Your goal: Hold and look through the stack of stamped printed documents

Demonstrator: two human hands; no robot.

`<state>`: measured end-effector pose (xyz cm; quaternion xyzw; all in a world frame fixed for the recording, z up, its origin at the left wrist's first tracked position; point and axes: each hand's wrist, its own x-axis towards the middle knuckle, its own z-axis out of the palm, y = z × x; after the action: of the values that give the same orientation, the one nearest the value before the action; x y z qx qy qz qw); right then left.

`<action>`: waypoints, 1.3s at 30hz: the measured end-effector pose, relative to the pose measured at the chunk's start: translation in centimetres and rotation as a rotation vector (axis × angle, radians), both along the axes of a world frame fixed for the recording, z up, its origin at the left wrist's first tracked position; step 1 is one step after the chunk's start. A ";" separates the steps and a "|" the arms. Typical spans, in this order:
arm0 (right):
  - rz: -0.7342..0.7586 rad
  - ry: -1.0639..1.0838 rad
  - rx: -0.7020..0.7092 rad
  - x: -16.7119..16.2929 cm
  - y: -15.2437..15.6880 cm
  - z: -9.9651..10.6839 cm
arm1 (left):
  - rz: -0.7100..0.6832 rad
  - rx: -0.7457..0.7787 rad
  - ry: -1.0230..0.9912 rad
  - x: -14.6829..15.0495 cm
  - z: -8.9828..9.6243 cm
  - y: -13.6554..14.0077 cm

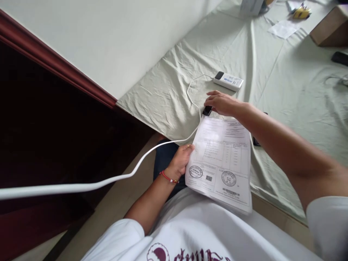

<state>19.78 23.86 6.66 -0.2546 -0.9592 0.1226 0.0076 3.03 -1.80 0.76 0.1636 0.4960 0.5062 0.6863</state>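
Papers (217,159) w/ round stamps reach from the person's white shirt (195,224) up to the pale green cloth (288,87). L hand (182,159) is closed on their left edge. R hand (221,103) is at the top left corner, fingers bent and a bit spread over a small black thing (207,110); can't tell if it grips it, b/c the fingers hide part. White cord (67,188) runs past that corner to a white pwr bank (228,81), flat on the cloth just past the R hand. Red string (169,178) is on the L wrist. Far off, I see a brown box (331,29) & a yellow thing (301,13), too small to name.
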 end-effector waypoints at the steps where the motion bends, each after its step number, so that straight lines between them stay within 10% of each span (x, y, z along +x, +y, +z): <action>1: -0.003 0.006 -0.009 0.0 0.0 0.0 | 0.000 0.001 0.002 -0.1 0.0 0.0; 10: -0.065 -0.016 -0.045 0.0 -1.1 -0.1 | -0.022 0.013 0.033 -0.4 -0.8 -0.6; 24: -0.577 0.019 -0.150 -6.8 -0.6 -2.2 | -0.041 0.036 0.246 0.3 -1.4 -1.1; 39: -0.529 0.190 -0.097 -6.4 -1.5 -4.3 | -0.098 -0.047 0.294 0.3 -0.8 -0.8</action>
<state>13.34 22.37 2.34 -0.4834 -0.8476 0.1853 0.1168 3.29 -2.61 0.01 0.2438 0.5944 0.4309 0.6337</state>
